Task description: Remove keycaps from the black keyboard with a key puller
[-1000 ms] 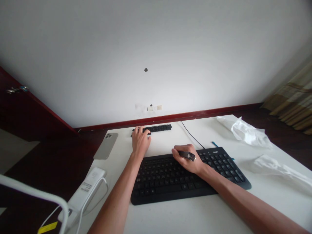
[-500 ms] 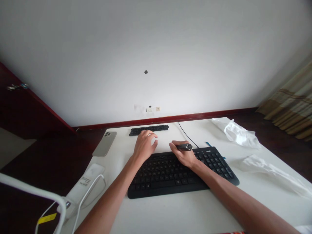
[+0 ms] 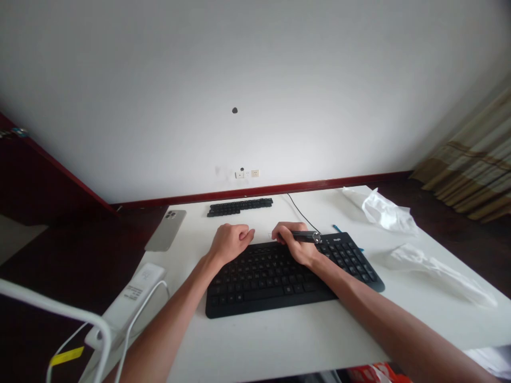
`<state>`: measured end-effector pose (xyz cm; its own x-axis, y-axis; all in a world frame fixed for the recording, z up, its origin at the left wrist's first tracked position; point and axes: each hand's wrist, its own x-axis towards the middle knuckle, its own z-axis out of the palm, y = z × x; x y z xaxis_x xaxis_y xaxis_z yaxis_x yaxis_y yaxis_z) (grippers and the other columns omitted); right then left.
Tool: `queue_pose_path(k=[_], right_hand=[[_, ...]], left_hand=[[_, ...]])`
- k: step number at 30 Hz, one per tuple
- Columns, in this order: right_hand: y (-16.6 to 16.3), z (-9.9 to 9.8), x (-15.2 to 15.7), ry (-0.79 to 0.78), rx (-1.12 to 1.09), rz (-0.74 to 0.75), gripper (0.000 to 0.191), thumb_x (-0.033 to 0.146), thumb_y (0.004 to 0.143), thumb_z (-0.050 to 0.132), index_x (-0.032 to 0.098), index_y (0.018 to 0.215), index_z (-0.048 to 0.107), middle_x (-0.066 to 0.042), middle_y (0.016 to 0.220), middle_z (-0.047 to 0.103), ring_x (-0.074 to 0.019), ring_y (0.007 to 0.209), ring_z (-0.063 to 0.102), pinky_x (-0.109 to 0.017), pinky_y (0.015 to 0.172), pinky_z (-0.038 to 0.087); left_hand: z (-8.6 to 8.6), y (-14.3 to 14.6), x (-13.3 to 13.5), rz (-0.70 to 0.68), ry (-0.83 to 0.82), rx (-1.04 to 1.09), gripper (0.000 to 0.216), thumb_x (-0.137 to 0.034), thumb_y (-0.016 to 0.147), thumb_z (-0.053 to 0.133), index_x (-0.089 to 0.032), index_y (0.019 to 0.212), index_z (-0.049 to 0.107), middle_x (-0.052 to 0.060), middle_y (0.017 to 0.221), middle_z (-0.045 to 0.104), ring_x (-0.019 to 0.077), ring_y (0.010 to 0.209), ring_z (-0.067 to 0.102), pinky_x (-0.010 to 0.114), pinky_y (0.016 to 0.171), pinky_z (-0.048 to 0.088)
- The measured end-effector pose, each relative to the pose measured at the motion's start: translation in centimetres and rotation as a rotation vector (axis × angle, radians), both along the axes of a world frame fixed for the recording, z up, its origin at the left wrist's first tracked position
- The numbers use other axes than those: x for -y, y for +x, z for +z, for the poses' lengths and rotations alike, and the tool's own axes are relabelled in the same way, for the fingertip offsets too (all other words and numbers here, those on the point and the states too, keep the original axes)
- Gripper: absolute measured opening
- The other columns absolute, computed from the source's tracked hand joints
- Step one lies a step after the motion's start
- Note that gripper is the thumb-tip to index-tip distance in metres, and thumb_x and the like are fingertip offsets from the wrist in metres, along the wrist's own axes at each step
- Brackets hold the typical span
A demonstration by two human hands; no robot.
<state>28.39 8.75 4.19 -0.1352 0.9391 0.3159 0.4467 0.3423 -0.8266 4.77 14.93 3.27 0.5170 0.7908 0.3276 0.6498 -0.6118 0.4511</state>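
Observation:
A black keyboard (image 3: 259, 293) lies at a slant on the white table in front of me. My left hand (image 3: 228, 243) is at its upper left edge, fingers curled in and thumb pointing right; what it holds, if anything, is hidden. Above the keyboard's upper middle, my right hand (image 3: 297, 247) is closed around a black pen-like tool (image 3: 306, 236) with a shiny end pointing right. The tool's other end is hidden by the fingers. Behind my left hand, black keycaps (image 3: 239, 206) lie in rows with an uneven front edge.
A phone (image 3: 165, 231) and a white power strip (image 3: 136, 290) with cables line the left edge, beside a white curved tube (image 3: 59, 308). Crumpled white plastic bags (image 3: 387, 213) lie at right. A thin blue stick (image 3: 336, 228) pokes out behind the keyboard.
My left hand has drawn back from beside the keycap rows to the keyboard's edge, and its fingers have curled in. My right hand stays over the keyboard with the tool. The view has shifted slightly.

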Motion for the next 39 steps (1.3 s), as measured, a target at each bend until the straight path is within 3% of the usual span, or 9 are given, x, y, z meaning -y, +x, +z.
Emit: queue_pose_path(k=[5, 9, 14, 19, 23, 27, 30, 33, 39], right_hand=[[-0.3, -0.3, 0.2, 0.081, -0.145, 0.058, 0.053, 0.039, 0.109, 0.032, 0.02, 0.086, 0.076, -0.005, 0.084, 0.071, -0.0202, 0.079, 0.064, -0.033, 0.077, 0.047], [-0.7, -0.3, 0.0, 0.093, -0.228, -0.019, 0.031, 0.027, 0.1, 0.046, 0.02, 0.085, 0.073, -0.005, 0.089, 0.072, -0.0214, 0.086, 0.064, -0.035, 0.083, 0.047], [-0.9, -0.1, -0.5, 0.082, -0.396, -0.197, 0.018, 0.015, 0.083, 0.051, 0.021, 0.072, 0.063, -0.001, 0.072, 0.063, -0.0181, 0.074, 0.058, -0.032, 0.074, 0.045], [-0.9, -0.6, -1.0, -0.05, -0.557, -0.201, 0.012, 0.024, 0.087, 0.055, 0.021, 0.078, 0.063, 0.004, 0.057, 0.048, -0.0124, 0.051, 0.039, -0.028, 0.051, 0.03], [-0.6, -1.3, -1.1, -0.102, -0.547, -0.11, 0.017, 0.034, 0.089, 0.061, 0.019, 0.09, 0.069, 0.008, 0.053, 0.035, -0.0111, 0.049, 0.028, -0.027, 0.049, 0.021], [-0.4, -1.3, -1.0, -0.094, -0.551, -0.011, 0.026, 0.038, 0.094, 0.054, 0.019, 0.085, 0.069, 0.006, 0.052, 0.035, -0.0126, 0.05, 0.033, -0.028, 0.052, 0.027], [-0.6, -0.8, -0.7, -0.109, -0.532, 0.027, 0.038, 0.039, 0.099, 0.042, 0.019, 0.082, 0.07, -0.001, 0.061, 0.055, -0.017, 0.063, 0.053, -0.031, 0.065, 0.044], [-0.6, -0.2, -0.4, -0.131, -0.407, 0.034, 0.047, 0.039, 0.101, 0.033, 0.019, 0.085, 0.072, -0.006, 0.085, 0.07, -0.0203, 0.082, 0.063, -0.032, 0.077, 0.05], [0.1, 0.1, -0.2, -0.132, -0.151, -0.02, 0.06, 0.043, 0.104, 0.032, 0.019, 0.062, 0.068, -0.003, 0.058, 0.055, -0.0161, 0.059, 0.05, -0.028, 0.056, 0.041]], left_hand=[[1.4, 0.3, 1.2, -0.082, -0.106, 0.031, 0.059, -0.051, 0.102, 0.05, -0.019, 0.057, 0.031, -0.005, 0.05, 0.028, 0.0105, 0.052, 0.023, 0.03, 0.058, 0.021], [1.8, 0.8, 1.9, -0.166, -0.163, 0.019, 0.06, -0.052, 0.103, 0.049, -0.019, 0.055, 0.036, -0.005, 0.05, 0.031, 0.0101, 0.05, 0.026, 0.029, 0.058, 0.022], [0.9, 0.4, 1.1, -0.124, -0.111, -0.041, 0.056, -0.046, 0.103, 0.049, -0.019, 0.055, 0.044, -0.005, 0.049, 0.035, 0.0104, 0.049, 0.026, 0.029, 0.059, 0.024], [1.5, -0.2, 0.3, -0.085, 0.071, -0.204, 0.052, -0.043, 0.102, 0.051, -0.02, 0.057, 0.059, -0.002, 0.048, 0.046, 0.0124, 0.047, 0.034, 0.031, 0.058, 0.023], [2.5, -0.6, 1.8, -0.047, 0.14, -0.213, 0.033, -0.038, 0.102, 0.055, -0.023, 0.079, 0.073, -0.001, 0.059, 0.063, 0.0153, 0.054, 0.053, 0.03, 0.059, 0.03], [2.4, -0.7, 4.6, -0.127, 0.095, -0.048, 0.016, -0.037, 0.1, 0.061, -0.025, 0.101, 0.072, -0.001, 0.085, 0.074, 0.0158, 0.073, 0.064, 0.03, 0.07, 0.044], [2.2, -0.8, 5.9, -0.168, 0.04, 0.01, 0.024, -0.046, 0.096, 0.068, -0.024, 0.105, 0.07, 0.001, 0.09, 0.071, 0.0194, 0.085, 0.064, 0.033, 0.077, 0.05], [2.2, -0.7, 6.3, -0.229, -0.01, 0.008, 0.037, -0.057, 0.089, 0.074, -0.025, 0.107, 0.069, 0.003, 0.102, 0.069, 0.0239, 0.101, 0.062, 0.039, 0.09, 0.052], [1.3, 0.2, 7.2, -0.3, -0.077, -0.091, 0.07, -0.072, 0.069, 0.085, -0.023, 0.116, 0.067, 0.007, 0.119, 0.065, 0.029, 0.111, 0.057, 0.048, 0.101, 0.048]])
